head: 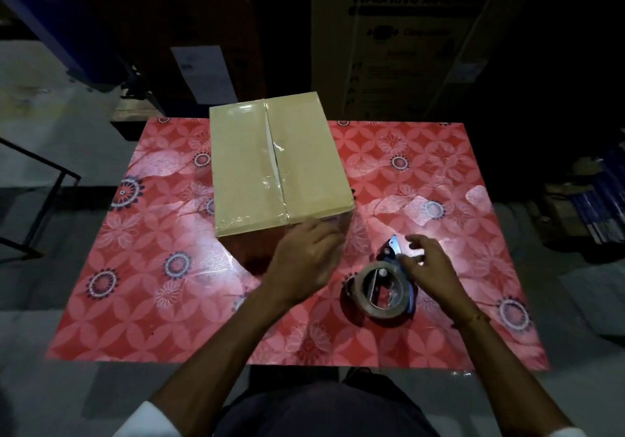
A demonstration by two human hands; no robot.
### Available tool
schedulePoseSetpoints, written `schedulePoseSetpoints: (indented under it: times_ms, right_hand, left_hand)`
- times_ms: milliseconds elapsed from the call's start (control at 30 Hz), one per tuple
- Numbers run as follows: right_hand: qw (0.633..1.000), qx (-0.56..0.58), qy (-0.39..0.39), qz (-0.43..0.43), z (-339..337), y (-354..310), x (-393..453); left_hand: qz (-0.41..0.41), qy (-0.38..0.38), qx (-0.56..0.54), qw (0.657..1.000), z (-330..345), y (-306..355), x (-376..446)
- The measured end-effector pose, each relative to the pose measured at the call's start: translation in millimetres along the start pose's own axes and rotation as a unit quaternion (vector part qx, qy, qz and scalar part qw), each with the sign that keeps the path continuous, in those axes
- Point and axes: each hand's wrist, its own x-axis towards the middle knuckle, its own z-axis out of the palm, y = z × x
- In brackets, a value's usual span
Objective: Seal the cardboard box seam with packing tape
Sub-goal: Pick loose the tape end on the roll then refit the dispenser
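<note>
Pre-taping step: left hand (304, 257) steadied box (277, 162), fingers spread; right hand (429, 264) fingers loosely spread over tape dispenser (382, 289), not gripping. Next: grasp dispenser, start at seam (275, 156).

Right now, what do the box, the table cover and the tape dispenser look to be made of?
Box: plain brown cardboard, matte, with shiny clear tape along its seam. Table cover: glossy red flowered sheet, likely plastic or oilcloth, judging by the glare. Tape dispenser: probably metal with blue parts, holding a clear tape roll; too dim to confirm.
</note>
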Motion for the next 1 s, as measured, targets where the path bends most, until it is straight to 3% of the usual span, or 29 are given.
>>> schedulePoseSetpoints:
  times_ms: [167,367,467,600,800,867,1000]
  right_hand:
    - [0.998,-0.007,-0.062,0.021,14,24,-13]
    - [0.995,-0.092,-0.002,-0.029,27,23,-14]
    - [0.999,0.021,-0.015,-0.033,22,15,-19]
    - [0.978,0.198,-0.051,-0.039,6,-9,-34]
    - [0.952,0.283,-0.081,-0.089,-22,-64,-45]
    - [0.948,0.284,-0.093,-0.11,-25,-83,-45]
    - [0.935,0.303,-0.118,-0.145,-19,-120,-42]
  left_hand:
    - [-0.114,-0.124,-0.109,0.98,40,8,-2]
    - [-0.21,-0.169,-0.154,0.951,49,12,14]
    - [-0.223,-0.162,-0.175,0.945,45,16,25]
    - [-0.245,-0.12,-0.222,0.936,26,27,41]
    - [-0.319,-0.016,-0.293,0.901,-14,31,53]
    - [-0.347,-0.004,-0.348,0.871,-29,32,56]
    - [-0.388,-0.034,-0.551,0.738,-59,28,62]
